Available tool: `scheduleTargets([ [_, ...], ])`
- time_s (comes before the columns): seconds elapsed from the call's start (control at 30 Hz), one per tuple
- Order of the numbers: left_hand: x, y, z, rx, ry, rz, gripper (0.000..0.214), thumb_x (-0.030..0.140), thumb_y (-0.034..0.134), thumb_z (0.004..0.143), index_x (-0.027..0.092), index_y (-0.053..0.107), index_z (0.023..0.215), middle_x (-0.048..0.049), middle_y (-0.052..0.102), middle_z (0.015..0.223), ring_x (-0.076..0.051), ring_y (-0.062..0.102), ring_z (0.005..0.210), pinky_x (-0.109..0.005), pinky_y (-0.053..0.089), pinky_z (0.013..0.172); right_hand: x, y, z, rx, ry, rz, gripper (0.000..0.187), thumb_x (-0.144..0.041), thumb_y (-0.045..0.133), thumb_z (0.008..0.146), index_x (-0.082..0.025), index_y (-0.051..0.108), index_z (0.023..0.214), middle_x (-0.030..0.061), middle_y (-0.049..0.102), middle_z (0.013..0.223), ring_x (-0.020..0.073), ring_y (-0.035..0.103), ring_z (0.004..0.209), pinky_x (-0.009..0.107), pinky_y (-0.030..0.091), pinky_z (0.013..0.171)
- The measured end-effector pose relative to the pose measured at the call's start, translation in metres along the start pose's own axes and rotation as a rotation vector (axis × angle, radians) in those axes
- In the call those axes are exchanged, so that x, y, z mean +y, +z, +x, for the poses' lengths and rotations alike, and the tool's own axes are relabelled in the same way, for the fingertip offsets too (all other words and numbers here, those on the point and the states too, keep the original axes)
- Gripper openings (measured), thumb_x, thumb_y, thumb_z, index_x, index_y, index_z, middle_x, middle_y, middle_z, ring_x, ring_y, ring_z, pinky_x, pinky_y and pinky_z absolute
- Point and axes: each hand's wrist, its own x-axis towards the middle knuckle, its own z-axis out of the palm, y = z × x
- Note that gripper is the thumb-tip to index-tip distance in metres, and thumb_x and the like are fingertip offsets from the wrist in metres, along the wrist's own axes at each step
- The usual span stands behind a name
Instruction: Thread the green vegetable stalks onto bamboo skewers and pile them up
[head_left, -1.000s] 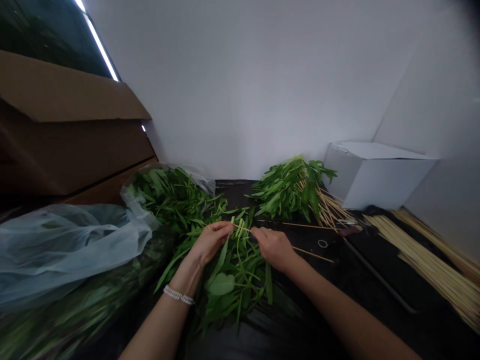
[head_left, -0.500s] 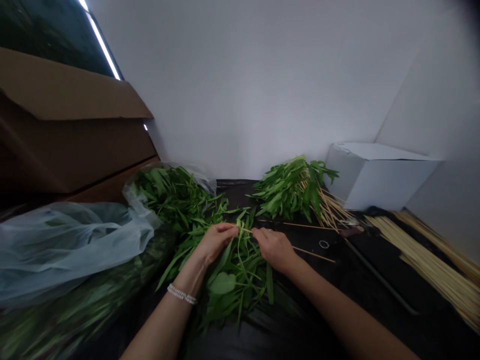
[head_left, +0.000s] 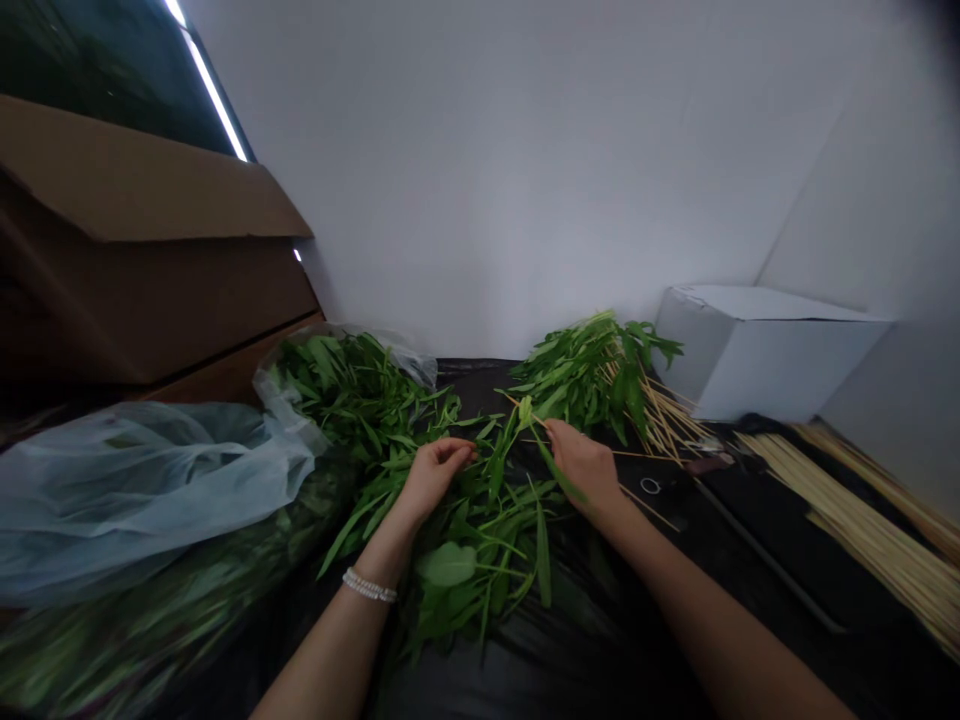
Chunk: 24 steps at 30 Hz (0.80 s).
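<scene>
My right hand (head_left: 583,462) is closed around a thin bamboo skewer (head_left: 513,399), which slants up to the left. Green leaves (head_left: 524,412) are threaded on the skewer near its upper end and hang down in front of my fingers. Just left of them, my left hand (head_left: 436,476) has its thumb and fingertips pinched together; whether anything is between them is hidden. A loose pile of leafy green stems (head_left: 480,565) lies below and between both hands. A finished-looking heap of leafy skewers (head_left: 574,375) rests behind my right hand, bare stick ends pointing right.
An open clear plastic bag (head_left: 150,480) with more greens (head_left: 349,390) lies on the left, beside a cardboard box (head_left: 165,290). At right stand a white box (head_left: 772,350) and bundles of bare skewers (head_left: 862,520). A small ring (head_left: 650,486) lies on the black sheet (head_left: 540,660).
My right hand has moved up and right, lifting the skewer and its leaves off the pile. My left hand has come away from the skewer and stays low at left.
</scene>
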Motion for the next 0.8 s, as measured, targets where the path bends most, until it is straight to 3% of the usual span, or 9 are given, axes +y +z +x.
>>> scheduleTargets([
  [0.1, -0.004, 0.003, -0.001, -0.020, 0.174, 0.386, 0.014, 0.024, 0.062, 0.078, 0.018, 0.073, 0.083, -0.0056, 0.074, 0.083, -0.020, 0.066, 0.079, -0.030, 0.047, 0.076, 0.006, -0.002, 0.004, -0.012, 0.045, -0.001, 0.029, -0.022, 0.033, 0.098, -0.019, 0.062, 0.102, 0.0022, 0.068, 0.080, 0.0120, 0.061, 0.069, 0.022, 0.033, 0.058],
  [0.2, -0.006, 0.005, -0.006, -0.044, 0.246, 0.697, 0.014, 0.022, 0.059, 0.080, 0.021, 0.072, 0.083, -0.0039, 0.073, 0.083, -0.019, 0.065, 0.077, -0.029, 0.045, 0.074, 0.008, -0.002, 0.004, -0.002, 0.053, -0.020, 0.031, -0.022, 0.032, 0.097, -0.018, 0.062, 0.102, 0.0036, 0.069, 0.082, 0.0123, 0.061, 0.071, 0.022, 0.034, 0.059],
  [0.37, -0.010, 0.006, -0.009, -0.072, 0.284, 0.933, 0.008, 0.024, 0.067, 0.073, 0.022, 0.072, 0.079, -0.0052, 0.071, 0.087, -0.023, 0.061, 0.087, -0.032, 0.043, 0.079, 0.009, -0.001, 0.002, 0.011, 0.000, -0.037, 0.032, -0.022, 0.031, 0.097, -0.017, 0.061, 0.108, 0.0054, 0.069, 0.086, 0.0126, 0.062, 0.074, 0.021, 0.036, 0.062],
  [0.47, -0.010, 0.007, -0.007, -0.082, 0.258, 0.763, 0.007, 0.022, 0.064, 0.073, 0.021, 0.070, 0.076, -0.0032, 0.070, 0.081, -0.020, 0.061, 0.080, -0.031, 0.043, 0.076, 0.009, -0.001, 0.001, 0.010, -0.010, -0.041, 0.032, -0.023, 0.031, 0.098, -0.016, 0.061, 0.110, 0.0049, 0.069, 0.086, 0.0123, 0.061, 0.073, 0.021, 0.036, 0.062],
  [0.57, -0.002, 0.008, -0.005, -0.014, 0.174, 0.348, 0.010, 0.027, 0.064, 0.073, 0.018, 0.065, 0.077, -0.0022, 0.069, 0.076, -0.017, 0.061, 0.070, -0.027, 0.044, 0.069, 0.009, -0.001, 0.001, 0.014, -0.016, -0.038, 0.032, -0.023, 0.032, 0.098, -0.016, 0.060, 0.111, 0.0050, 0.069, 0.088, 0.0123, 0.062, 0.074, 0.022, 0.037, 0.063],
  [0.7, 0.016, 0.009, -0.009, -0.012, -0.033, -0.240, 0.019, 0.028, 0.071, 0.068, 0.017, 0.058, 0.077, -0.0069, 0.073, 0.089, -0.015, 0.063, 0.075, -0.026, 0.045, 0.072, 0.008, -0.001, 0.001, 0.010, -0.042, -0.030, 0.031, -0.020, 0.033, 0.097, -0.016, 0.059, 0.113, 0.0052, 0.069, 0.091, 0.0129, 0.062, 0.076, 0.022, 0.038, 0.063],
  [0.8, 0.024, 0.009, -0.011, -0.001, -0.123, -0.461, 0.028, 0.023, 0.076, 0.063, 0.017, 0.058, 0.083, -0.0073, 0.074, 0.086, -0.012, 0.062, 0.068, -0.024, 0.045, 0.069, 0.002, -0.003, -0.001, -0.047, -0.124, 0.002, 0.031, -0.018, 0.033, 0.097, -0.015, 0.058, 0.115, 0.0068, 0.068, 0.092, 0.0133, 0.062, 0.078, 0.022, 0.040, 0.067],
])
